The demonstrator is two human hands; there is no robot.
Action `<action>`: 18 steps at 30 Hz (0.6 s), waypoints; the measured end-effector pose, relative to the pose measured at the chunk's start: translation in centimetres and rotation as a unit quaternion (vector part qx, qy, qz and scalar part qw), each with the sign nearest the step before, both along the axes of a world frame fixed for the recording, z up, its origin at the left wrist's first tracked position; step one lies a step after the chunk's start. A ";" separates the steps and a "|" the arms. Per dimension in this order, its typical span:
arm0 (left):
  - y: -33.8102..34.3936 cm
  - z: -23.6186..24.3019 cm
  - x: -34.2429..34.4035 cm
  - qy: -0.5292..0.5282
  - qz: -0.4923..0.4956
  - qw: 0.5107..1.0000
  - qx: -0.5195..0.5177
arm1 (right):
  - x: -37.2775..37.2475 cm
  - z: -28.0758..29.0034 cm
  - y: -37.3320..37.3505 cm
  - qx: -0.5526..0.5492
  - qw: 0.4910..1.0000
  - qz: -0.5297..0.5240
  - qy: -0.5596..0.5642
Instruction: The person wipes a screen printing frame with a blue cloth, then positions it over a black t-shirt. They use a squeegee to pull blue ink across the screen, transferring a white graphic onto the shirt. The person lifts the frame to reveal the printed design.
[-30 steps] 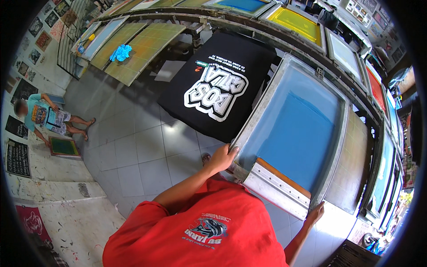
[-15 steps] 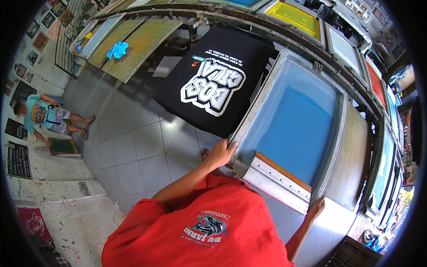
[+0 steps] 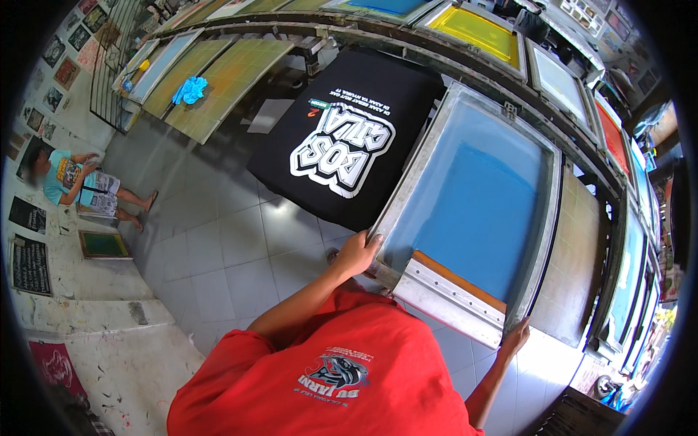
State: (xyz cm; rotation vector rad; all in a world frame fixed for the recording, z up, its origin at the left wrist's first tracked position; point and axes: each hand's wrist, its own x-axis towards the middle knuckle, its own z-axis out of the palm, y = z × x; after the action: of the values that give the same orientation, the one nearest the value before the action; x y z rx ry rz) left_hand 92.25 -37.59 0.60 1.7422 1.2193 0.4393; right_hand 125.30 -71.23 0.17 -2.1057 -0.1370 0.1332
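Observation:
In front of me is a screen-printing frame (image 3: 550,218) with blue mesh, a band of wet-looking blue ink across its far part. My left hand (image 3: 356,253) is closed around its near left corner, thumb on top. At the near right corner, my right hand (image 3: 515,337) grips the frame's edge, its fingers partly hidden below. A squeegee (image 3: 452,296) with a pale metal holder and an orange-brown blade lies across the frame's near end, between my hands. Just left of the frame, a black T-shirt (image 3: 280,156) with white lettering is spread flat on a board.
A crumpled blue cloth (image 3: 190,90) lies on a yellowish printing board (image 3: 236,80) at far left. More screens, including a yellow one (image 3: 476,35), line the rack (image 3: 407,51). A bare board (image 3: 571,247) adjoins my frame's right side. Another person (image 3: 80,178) sits by the left wall.
Both my hands keep their hold on the frame, which appears slightly lower and further left. The person by the wall has lifted their hands off the bench and in front of their chest.

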 end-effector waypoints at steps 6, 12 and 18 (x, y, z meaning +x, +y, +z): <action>0.6 0.4 0.3 0.016 0.006 1.000 -0.022 | 0.8 -1.0 0.5 0.009 1.000 0.010 -0.023; 1.0 0.0 0.7 0.023 0.007 1.000 0.010 | 1.7 -1.4 0.5 -0.018 1.000 -0.008 0.006; 1.6 -0.8 0.8 0.017 -0.001 0.999 0.029 | 2.1 -1.5 0.6 -0.099 0.995 -0.021 -0.012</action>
State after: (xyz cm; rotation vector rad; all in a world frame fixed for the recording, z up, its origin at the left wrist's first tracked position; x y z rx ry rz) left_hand 93.09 -36.01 -0.15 1.8062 1.2398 0.4490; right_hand 127.37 -70.60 -1.36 -2.3074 -0.0984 0.0994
